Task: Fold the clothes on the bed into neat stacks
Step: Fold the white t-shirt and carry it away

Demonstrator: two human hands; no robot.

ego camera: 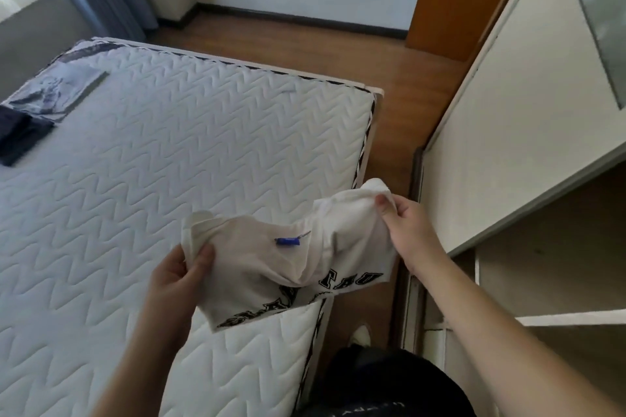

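In the head view a white shirt (288, 257) is held up over the near corner of the bed (169, 152), one edge pinched in the left hand (183, 278) and the other pinched in the right hand (406, 230), and it sags unfolded between them. Two folded pieces, a grey one (57, 91) and a dark one (20, 135), are already laid touching at the far left of the bed. The task is judged partly done: the shirt is yet to be folded and stacked.

Cream T-shirt (298, 261): large black outlined block lettering along its lower edge, seen upside down and creased; single letters show, no whole word is legible. Small blue tag (287, 241) at the neckline: no readable print.
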